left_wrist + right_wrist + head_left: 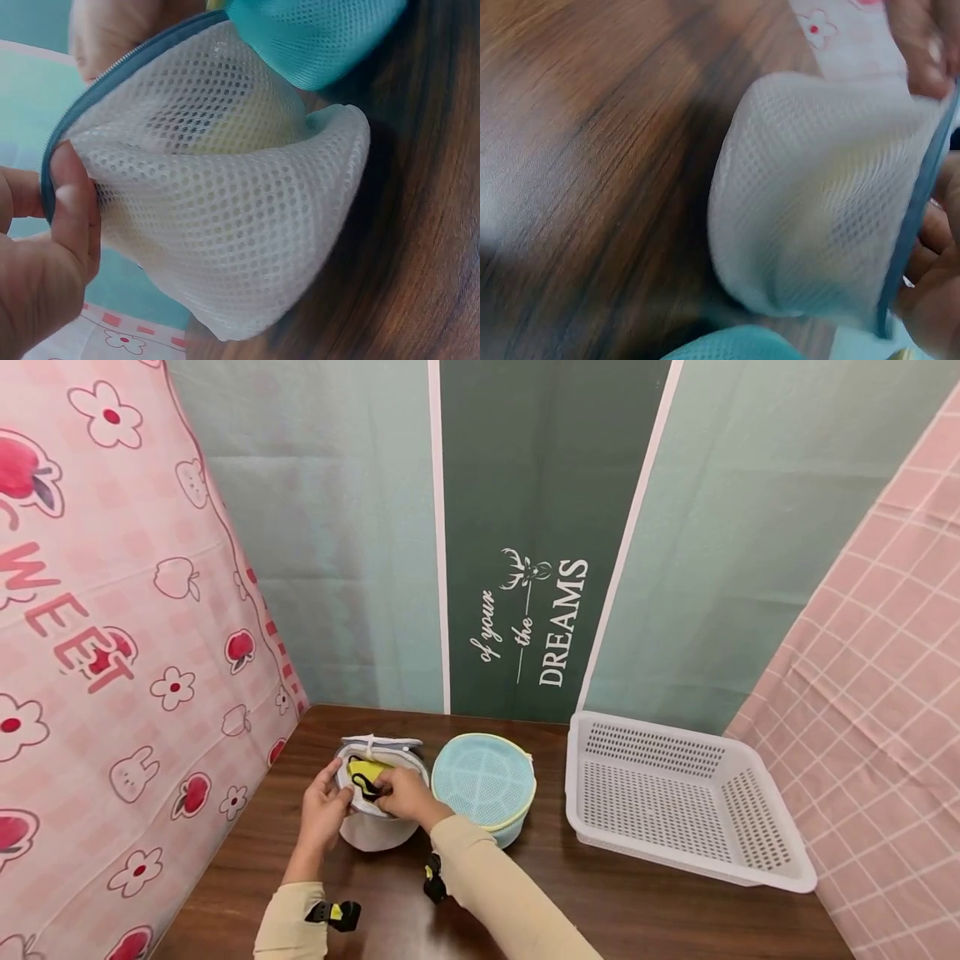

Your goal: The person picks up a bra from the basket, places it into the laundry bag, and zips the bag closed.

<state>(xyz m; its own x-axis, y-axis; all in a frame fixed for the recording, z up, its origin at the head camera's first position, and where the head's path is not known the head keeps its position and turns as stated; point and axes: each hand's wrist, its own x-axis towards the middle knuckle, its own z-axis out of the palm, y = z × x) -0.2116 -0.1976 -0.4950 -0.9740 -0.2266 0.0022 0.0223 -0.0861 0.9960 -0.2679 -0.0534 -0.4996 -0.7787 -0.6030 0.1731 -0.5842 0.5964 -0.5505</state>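
Note:
A white mesh laundry bag (pixel 377 833) with a grey zipper edge stands at the left of the table, its lid tipped back. My left hand (pixel 323 806) pinches its rim at the left side, thumb against the mesh (pixel 247 202) in the left wrist view. Inside the mouth is a bright yellow item with black straps or trim (pixel 363 771); its kind cannot be told. My right hand (pixel 407 794) reaches over the near right rim and holds this item by its black part. In the right wrist view the bag (pixel 817 202) hides most of the right fingers.
A light blue round mesh bag (pixel 483 781) with yellow edging stands just right of the white one. Farther right sits a white perforated plastic basket (pixel 675 858). Patterned cloths hang behind and at both sides of the brown wooden table (pixel 540 902).

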